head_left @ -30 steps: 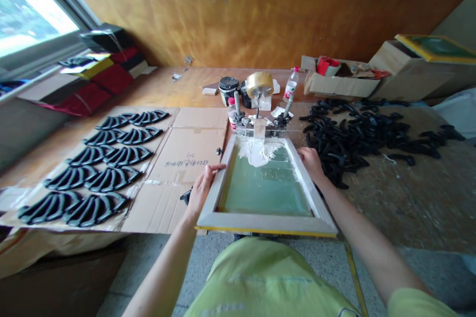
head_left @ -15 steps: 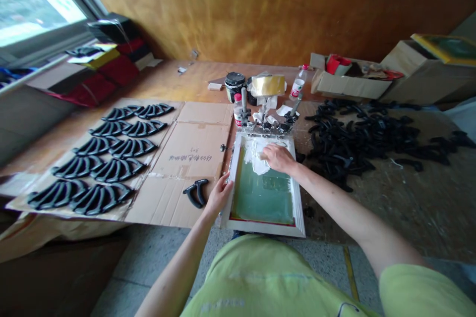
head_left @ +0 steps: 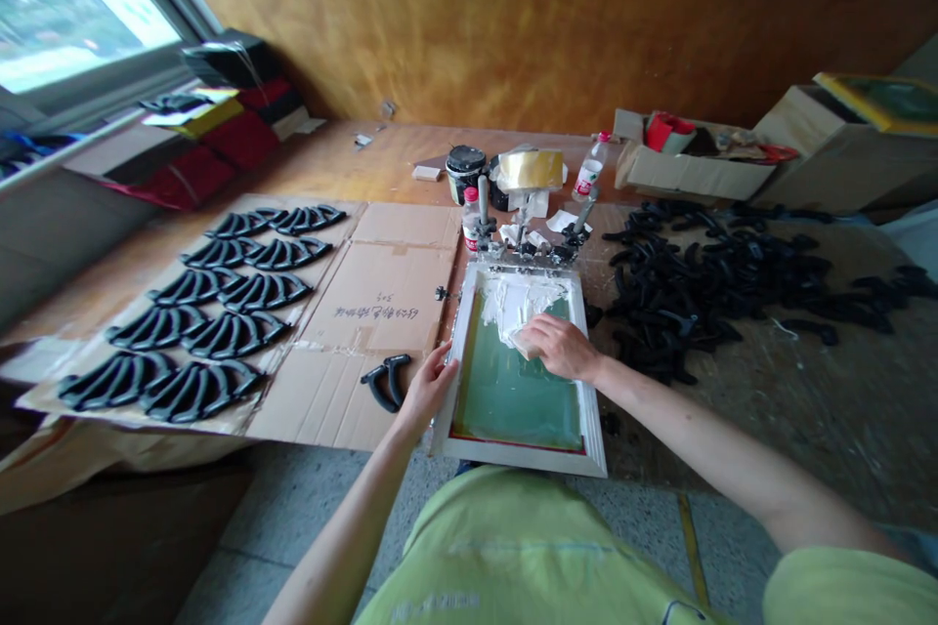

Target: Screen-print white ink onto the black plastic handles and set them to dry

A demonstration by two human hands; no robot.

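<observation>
A silk-screen printing frame (head_left: 595,439) with a green mesh (head_left: 513,410) lies in front of me, its far end at a metal hinge clamp (head_left: 524,261). White ink (head_left: 505,293) is smeared across the mesh's far part. My right hand (head_left: 561,349) is closed on a small pale squeegee (head_left: 522,340), partly hidden by the fingers, at the near edge of the ink. My left hand (head_left: 432,386) grips the frame's left side, thumb on top. Left of it, two black curved handle-like parts (head_left: 387,381) rest on cardboard.
Rows of black curved parts (head_left: 209,332) fan out on the cardboard (head_left: 388,283) at left. A loose heap of similar parts (head_left: 689,283) covers the right side. Behind the clamp stand an ink tub (head_left: 464,178), bottles (head_left: 588,171) and a tape roll (head_left: 529,170). An open carton (head_left: 693,171) sits back right.
My right hand has drawn the squeegee toward me over the mesh, leaving more of the white ink behind it in view. My left hand stays at the frame's left side.
</observation>
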